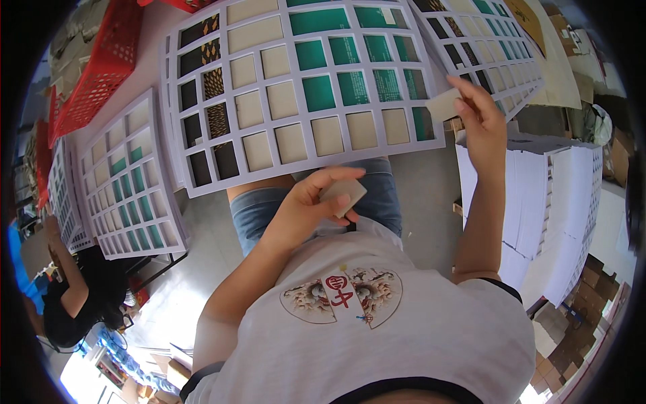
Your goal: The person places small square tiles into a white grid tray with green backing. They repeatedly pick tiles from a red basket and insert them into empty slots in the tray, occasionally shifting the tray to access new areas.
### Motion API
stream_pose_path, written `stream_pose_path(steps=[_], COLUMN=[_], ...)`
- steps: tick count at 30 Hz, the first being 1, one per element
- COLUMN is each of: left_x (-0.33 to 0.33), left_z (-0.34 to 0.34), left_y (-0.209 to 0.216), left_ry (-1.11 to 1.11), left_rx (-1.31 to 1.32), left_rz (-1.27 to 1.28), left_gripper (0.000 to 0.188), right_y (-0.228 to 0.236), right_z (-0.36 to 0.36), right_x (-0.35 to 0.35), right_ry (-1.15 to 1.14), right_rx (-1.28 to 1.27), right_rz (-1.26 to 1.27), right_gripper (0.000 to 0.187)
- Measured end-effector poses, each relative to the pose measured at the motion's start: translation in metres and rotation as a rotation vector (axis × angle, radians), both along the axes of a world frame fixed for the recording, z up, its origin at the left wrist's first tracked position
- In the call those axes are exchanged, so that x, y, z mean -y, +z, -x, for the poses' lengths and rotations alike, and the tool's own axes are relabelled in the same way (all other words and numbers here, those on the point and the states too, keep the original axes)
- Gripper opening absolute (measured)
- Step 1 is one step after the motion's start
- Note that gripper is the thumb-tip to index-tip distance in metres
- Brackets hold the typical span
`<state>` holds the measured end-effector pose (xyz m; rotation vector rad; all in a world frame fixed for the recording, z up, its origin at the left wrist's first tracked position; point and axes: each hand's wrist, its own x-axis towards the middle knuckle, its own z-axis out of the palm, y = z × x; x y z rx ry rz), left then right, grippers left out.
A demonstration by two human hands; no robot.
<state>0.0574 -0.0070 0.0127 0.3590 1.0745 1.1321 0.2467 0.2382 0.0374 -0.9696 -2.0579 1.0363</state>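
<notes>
White, rectangular grid panel with beige, green and black cells.
Just off its near edge, the left hand, fingers curled, pinches a flat, squarish beige piece; the right hand, lightly closed, pinches a flat, cream, four-sided piece by the panel's right edge, contact unclear.

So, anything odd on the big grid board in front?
Possibly: a small pale patch on a green cell toward the white grid board's far right corner. It breaks the otherwise green face; can't tell whether it's a scrap or print. No spill visible.
</notes>
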Motion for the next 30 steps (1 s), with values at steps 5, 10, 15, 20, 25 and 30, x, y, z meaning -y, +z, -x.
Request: stream_pose_path(steps=[5,10,15,20,25,30], left_x=[0.013,0.015,-0.003,-0.01,-0.01,-0.001], left_z=[0.004,0.008,-0.001,-0.003,-0.003,0.012], left_y=[-0.004,-0.009,-0.014,-0.016,-0.033,-0.031], left_ry=[-0.044,-0.044,0.041,0.101,0.135,0.018], left_rx=[-0.046,0.081,0.088,0.246,0.28,0.239], left_rz=[-0.062,-0.034,-0.165,-0.16,-0.217,-0.177], left_gripper=[0.047,0.041,0.037,0.036,0.033,0.032], right_y=[-0.018,-0.023,-0.029,-0.026,-0.028,-0.039], right_z=[0.0,-0.001,0.002,-0.009,-0.011,-0.009], right_x=[-0.012,-0.019,-0.013,0.033,0.064,0.027], right_ry=[0.125,0.314,0.439,0.245,0.193,0.291], right_rx=[0.181,0.134,0.241,0.441,0.423,0.311], right_rz=[0.082,0.09,-0.166,-0.522,-0.193,-0.038], right_gripper=[0.02,0.022,0.021,0.033,0.055,0.061])
